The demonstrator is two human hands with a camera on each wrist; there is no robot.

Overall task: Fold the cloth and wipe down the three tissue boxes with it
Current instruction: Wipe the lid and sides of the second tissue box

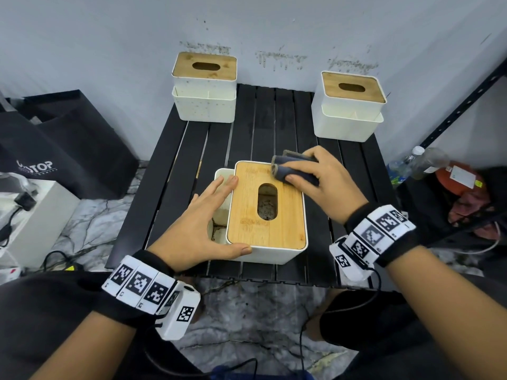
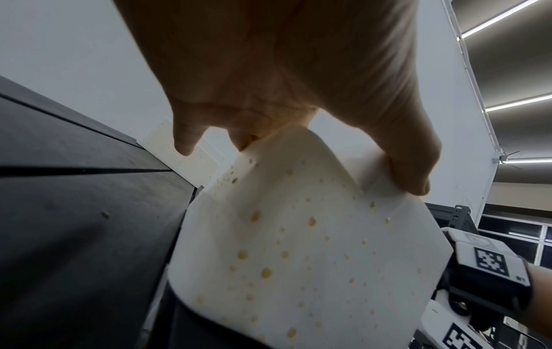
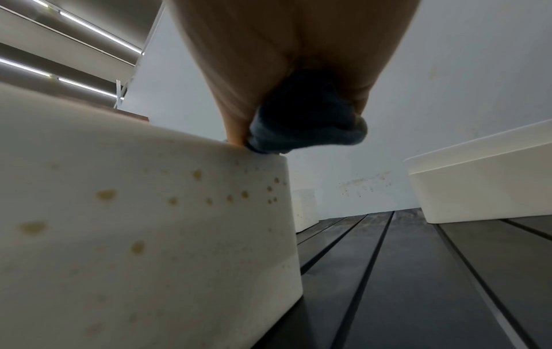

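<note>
Three white tissue boxes with wooden lids stand on a black slatted table (image 1: 263, 127). The near box (image 1: 266, 212) is at the centre front, one (image 1: 204, 89) is at the back left, another (image 1: 349, 105) at the back right. My right hand (image 1: 315, 176) grips a folded dark blue cloth (image 1: 293, 170) and presses it on the near lid's far right corner. My left hand (image 1: 208, 212) braces that box with straight fingers along its left side and the thumb on its front face. The wrist views show yellowish spots on the near box's walls (image 2: 298, 248) (image 3: 149, 224) and the cloth (image 3: 310, 127) at its top edge.
A black bag (image 1: 63, 149) and a white unit (image 1: 35, 215) with cables sit on the floor to the left. A black metal rack (image 1: 466, 100) with a bottle (image 1: 411, 163) and clutter stands to the right. The stained wall (image 1: 274, 37) is close behind the table.
</note>
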